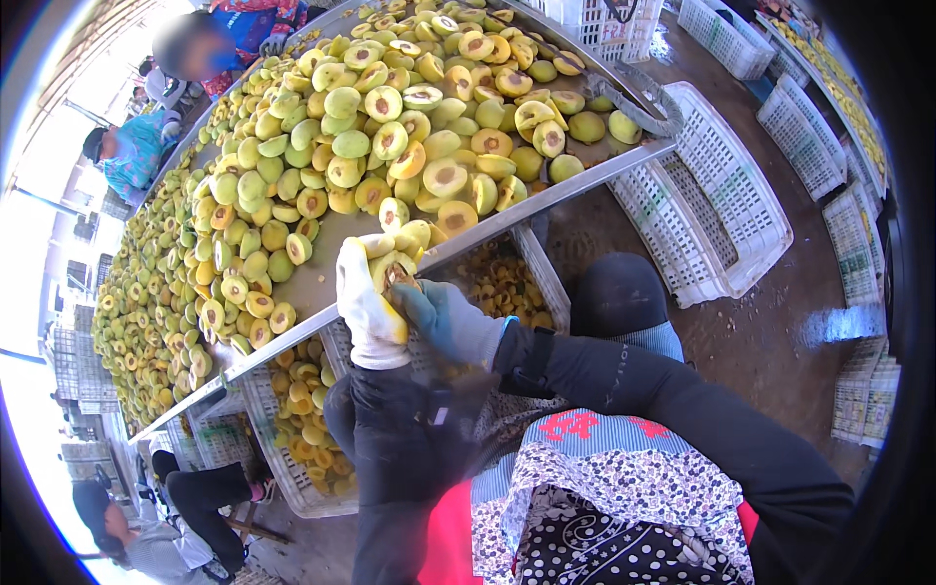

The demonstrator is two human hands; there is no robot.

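My left hand (366, 304), in a white glove with yellow stains, is closed around a yellow-green stone fruit half (394, 263) that looks like apricot. It is held just over the near metal edge of the sorting table (546, 191). My right hand (456, 320), in a blue-grey glove, meets it from the right, with its fingertips pinched at the brown middle of the fruit. Whatever those fingertips grip is hidden. Beyond my hands a large heap of halved fruit (351, 146) covers the table, many halves showing brown centres.
Below the table edge stand crates of fruit, one crate (307, 502) left of my legs and fruit pieces (502, 283) under my hands. White plastic crates (726, 185) stand on the wet floor at right. Co-workers (136, 156) sit along the table's far left side; another person (166, 531) sits lower left.
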